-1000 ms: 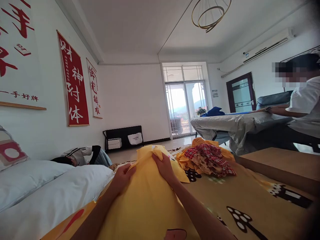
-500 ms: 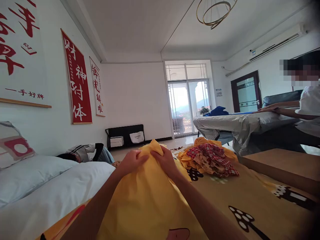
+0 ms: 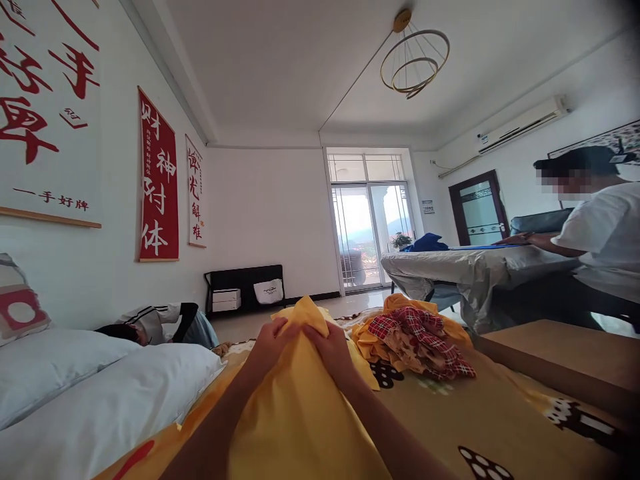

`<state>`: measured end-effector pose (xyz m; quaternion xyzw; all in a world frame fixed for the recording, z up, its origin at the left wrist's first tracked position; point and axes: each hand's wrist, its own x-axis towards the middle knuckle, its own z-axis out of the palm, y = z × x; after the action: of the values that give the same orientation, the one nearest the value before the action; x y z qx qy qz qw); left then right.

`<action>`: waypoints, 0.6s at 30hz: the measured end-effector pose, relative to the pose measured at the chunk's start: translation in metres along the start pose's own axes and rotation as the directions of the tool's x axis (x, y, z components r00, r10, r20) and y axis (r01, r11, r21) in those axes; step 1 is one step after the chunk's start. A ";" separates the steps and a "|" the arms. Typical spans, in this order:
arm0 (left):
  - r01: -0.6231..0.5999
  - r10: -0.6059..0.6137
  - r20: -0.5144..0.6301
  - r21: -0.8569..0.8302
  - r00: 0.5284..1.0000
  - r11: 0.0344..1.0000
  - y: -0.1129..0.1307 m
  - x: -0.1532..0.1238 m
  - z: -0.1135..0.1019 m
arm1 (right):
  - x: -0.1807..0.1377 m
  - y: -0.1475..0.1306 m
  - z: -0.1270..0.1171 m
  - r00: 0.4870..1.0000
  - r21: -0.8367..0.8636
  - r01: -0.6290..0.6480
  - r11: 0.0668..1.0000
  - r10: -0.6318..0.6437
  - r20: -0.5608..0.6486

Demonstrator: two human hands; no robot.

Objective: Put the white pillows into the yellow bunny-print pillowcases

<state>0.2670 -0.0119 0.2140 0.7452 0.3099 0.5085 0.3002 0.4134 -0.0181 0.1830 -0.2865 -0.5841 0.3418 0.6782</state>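
Note:
A large yellow cloth hangs in front of me, stretched down from both hands towards the bottom of the view. Its gathered top edge stands up in a small peak between my fingers. My left hand is closed on this edge from the left. Close beside it, my right hand pinches the same edge, thumb on the near side. Below and behind the cloth spreads a tan patterned bed cover. The lower end of the yellow cloth lies out of view.
White pillows lie at left. Right of my hands is a heap of red plaid cloth with yellow fabric, then a cardboard box. A person sits at a covered table; another person is low behind the pillows.
My view has tilted up slightly, so the room sits lower in the picture. Both hands keep their hold on the yellow cloth and remain close together.

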 end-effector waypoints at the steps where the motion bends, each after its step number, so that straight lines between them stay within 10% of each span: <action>1: 0.004 -0.004 -0.003 0.030 1.000 1.000 0.000 0.000 -0.001 | -0.001 -0.001 0.001 1.000 -0.026 0.007 1.000 -0.007 -0.002; 8: -0.042 -0.001 0.123 0.346 0.992 0.937 0.019 0.001 -0.012 | -0.010 -0.002 -0.002 0.999 -0.098 0.035 0.995 -0.032 0.033; 18: 0.204 -0.208 0.119 0.047 0.971 0.978 0.021 -0.010 -0.012 | -0.006 -0.006 -0.003 0.989 0.001 -0.114 0.993 0.114 0.099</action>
<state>0.2557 -0.0313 0.2280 0.7441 0.3750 0.4223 0.3570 0.4161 -0.0261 0.1835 -0.2999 -0.5984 0.3957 0.6288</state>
